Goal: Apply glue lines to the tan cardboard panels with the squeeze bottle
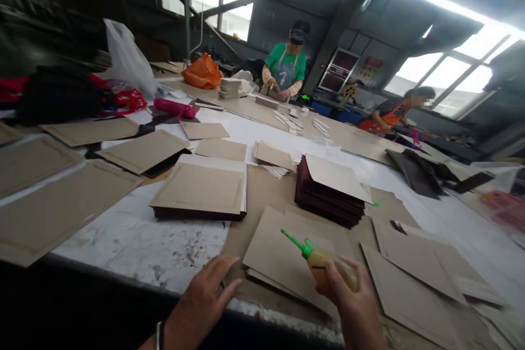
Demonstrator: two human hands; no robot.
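My right hand [348,290] is wrapped round a glue bottle [322,265] with a green nozzle and yellowish contents. The nozzle points up and left above a tan cardboard sheet [279,246] at the table's front edge. My left hand [207,298] rests by that edge, left of the sheet, its thumb and fingers apart and nothing held. Beyond the hands stand two stacks: one topped by a tan board [200,186], the other a dark maroon stack [328,191] with a pale board on top.
Loose cardboard sheets [61,202] cover the left side, and more boards [414,279] overlap on the right. A pink pouch [174,108], an orange bag [202,71] and a white plastic bag [127,57] lie farther back. A co-worker [287,63] stands across the table; another person [394,112] bends at right.
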